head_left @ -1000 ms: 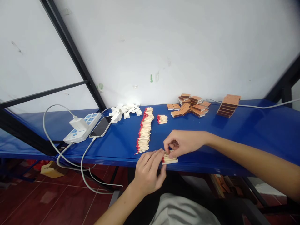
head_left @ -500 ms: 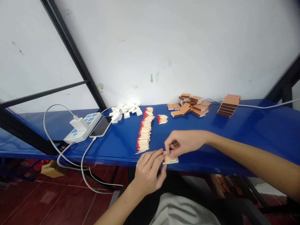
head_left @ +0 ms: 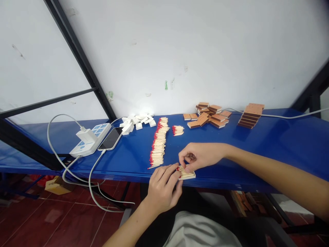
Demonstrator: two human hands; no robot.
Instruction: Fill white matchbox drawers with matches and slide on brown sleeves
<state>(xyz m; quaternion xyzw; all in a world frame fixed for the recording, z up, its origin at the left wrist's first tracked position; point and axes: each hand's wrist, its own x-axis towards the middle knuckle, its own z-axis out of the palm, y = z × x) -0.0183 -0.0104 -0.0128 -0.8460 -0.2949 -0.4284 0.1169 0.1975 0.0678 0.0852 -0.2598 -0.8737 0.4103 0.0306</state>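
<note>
A small white tray of red-tipped matches lies at the near edge of the blue table. My left hand grips its left end with thumb and fingers. My right hand curls over the tray from behind, fingertips pinched on the matches in it. A long row of loose matches lies just left of my hands, with a small bundle of matches beyond.
White inner trays are heaped at the back. Brown matchbox sleeves lie in a pile, with a neat stack further right. A phone and power strip with cables sit at left.
Almost nothing differs: my right fingers have shifted slightly over the matches in the tray, and my left hand keeps its hold.
</note>
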